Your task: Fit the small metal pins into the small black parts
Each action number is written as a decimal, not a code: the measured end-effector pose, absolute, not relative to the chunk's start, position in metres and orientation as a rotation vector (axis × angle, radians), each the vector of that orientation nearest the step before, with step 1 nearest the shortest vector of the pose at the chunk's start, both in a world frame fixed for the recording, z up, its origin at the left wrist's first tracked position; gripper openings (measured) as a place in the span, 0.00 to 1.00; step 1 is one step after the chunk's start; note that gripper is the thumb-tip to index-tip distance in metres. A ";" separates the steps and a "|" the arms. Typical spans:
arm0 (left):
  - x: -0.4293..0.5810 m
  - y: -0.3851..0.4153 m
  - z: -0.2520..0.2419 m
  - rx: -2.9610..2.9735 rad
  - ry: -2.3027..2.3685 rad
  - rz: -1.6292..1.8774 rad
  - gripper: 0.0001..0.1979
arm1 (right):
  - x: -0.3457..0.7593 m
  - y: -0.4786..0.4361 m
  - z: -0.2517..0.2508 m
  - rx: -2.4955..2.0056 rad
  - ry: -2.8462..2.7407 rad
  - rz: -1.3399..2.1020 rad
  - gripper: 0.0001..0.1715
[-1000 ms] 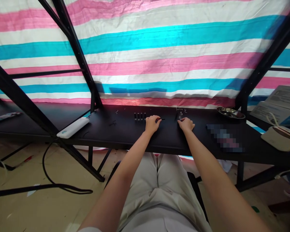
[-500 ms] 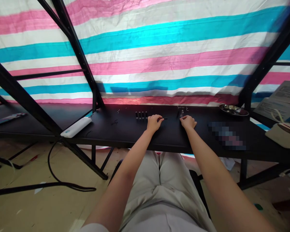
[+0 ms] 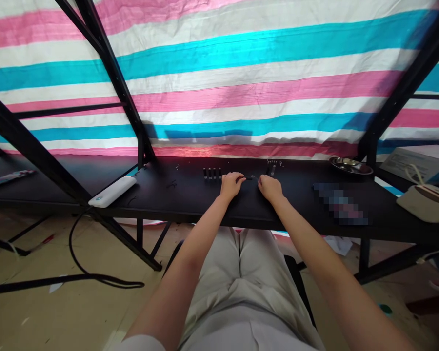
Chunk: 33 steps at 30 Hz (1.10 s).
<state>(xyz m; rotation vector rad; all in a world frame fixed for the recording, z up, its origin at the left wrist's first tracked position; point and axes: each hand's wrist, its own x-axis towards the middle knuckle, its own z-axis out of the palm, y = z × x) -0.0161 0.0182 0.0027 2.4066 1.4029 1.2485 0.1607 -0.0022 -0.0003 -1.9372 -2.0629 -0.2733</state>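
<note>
One thin black piece [image 3: 247, 178] is pinched by the left hand [image 3: 231, 186] on the black tabletop [image 3: 190, 200]; whether anything is gripped by the right hand [image 3: 270, 189], just beside it, cannot be told.

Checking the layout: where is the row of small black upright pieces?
In the head view, the row of small black upright pieces stands on the black table just left of the left hand, near the table's far edge.
</note>
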 end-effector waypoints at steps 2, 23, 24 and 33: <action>-0.016 0.018 0.003 2.408 1.414 1.241 0.07 | 0.159 -0.002 0.000 -1.901 -2.102 -0.303 0.10; -0.014 0.022 -0.002 2.413 1.280 1.324 0.08 | 0.156 -0.004 0.001 -1.673 -2.218 -0.467 0.12; -0.014 0.023 -0.003 2.410 1.241 1.313 0.08 | 0.156 -0.004 0.001 -1.647 -2.232 -0.468 0.13; -0.013 0.023 -0.006 2.361 1.164 1.278 0.07 | 0.160 -0.003 -0.001 -1.548 -2.322 -0.502 0.15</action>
